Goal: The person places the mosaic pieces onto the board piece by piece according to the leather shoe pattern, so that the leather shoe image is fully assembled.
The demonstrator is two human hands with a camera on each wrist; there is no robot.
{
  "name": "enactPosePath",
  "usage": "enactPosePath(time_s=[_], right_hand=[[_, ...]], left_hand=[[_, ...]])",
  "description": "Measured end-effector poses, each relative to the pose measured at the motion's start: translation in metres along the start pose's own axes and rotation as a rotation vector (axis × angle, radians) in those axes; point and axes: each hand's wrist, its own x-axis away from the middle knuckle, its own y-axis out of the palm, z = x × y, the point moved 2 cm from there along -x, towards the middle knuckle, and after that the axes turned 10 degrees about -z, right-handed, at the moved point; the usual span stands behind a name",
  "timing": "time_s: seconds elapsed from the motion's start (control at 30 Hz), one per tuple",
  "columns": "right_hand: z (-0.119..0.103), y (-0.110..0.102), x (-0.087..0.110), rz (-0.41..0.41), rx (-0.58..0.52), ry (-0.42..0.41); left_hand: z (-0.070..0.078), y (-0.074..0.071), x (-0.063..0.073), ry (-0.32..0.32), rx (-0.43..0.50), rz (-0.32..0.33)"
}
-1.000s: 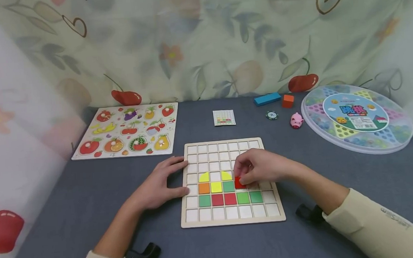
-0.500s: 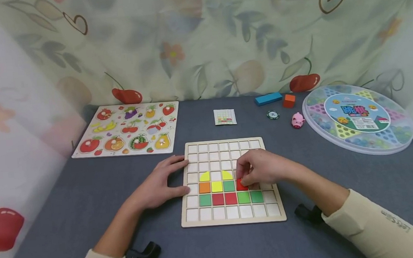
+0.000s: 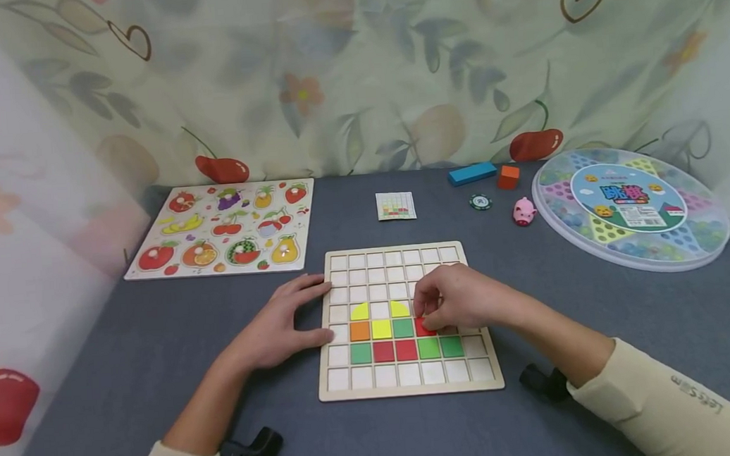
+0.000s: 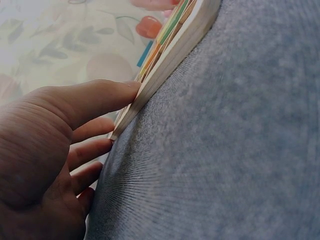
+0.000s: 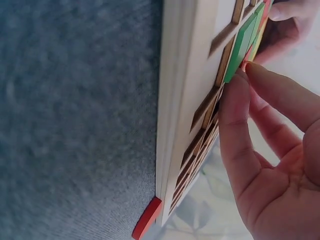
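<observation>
A wooden grid board [image 3: 412,390] lies flat on the table, with white cells and coloured tiles in several of them. My right hand [image 3: 461,295] pinches a red square tile [image 3: 425,326] with thumb and fingertips, at the cell right of a green tile [image 3: 403,328]. In the right wrist view, fingers and neighbouring tiles hide most of that red tile. My left hand [image 3: 279,326] touches the board's left edge with thumb and fingers spread. The left wrist view shows the thumb [image 4: 107,97] against the wooden rim [image 4: 172,60].
Behind the board lies a small pattern card [image 3: 396,206]. A fruit puzzle [image 3: 306,225] is at back left. Back right are a blue block [image 3: 472,174], orange cube [image 3: 508,177], poker chip [image 3: 480,202], pink pig [image 3: 523,211] and round game box [image 3: 710,253]. A red piece [image 5: 147,218] lies beside the board.
</observation>
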Motion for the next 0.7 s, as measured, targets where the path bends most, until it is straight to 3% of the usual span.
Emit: enactPosePath(time_s=[0.43, 0.7], right_hand=[[0.018, -0.025, 0.026, 0.003, 0.015, -0.045], [0.048, -0.04, 0.043, 0.082, 0.029, 0.005]], left_hand=[[0.0, -0.001, -0.001, 0.002, 0.004, 0.007], [0.0, 0.0, -0.001, -0.015, 0.013, 0.004]])
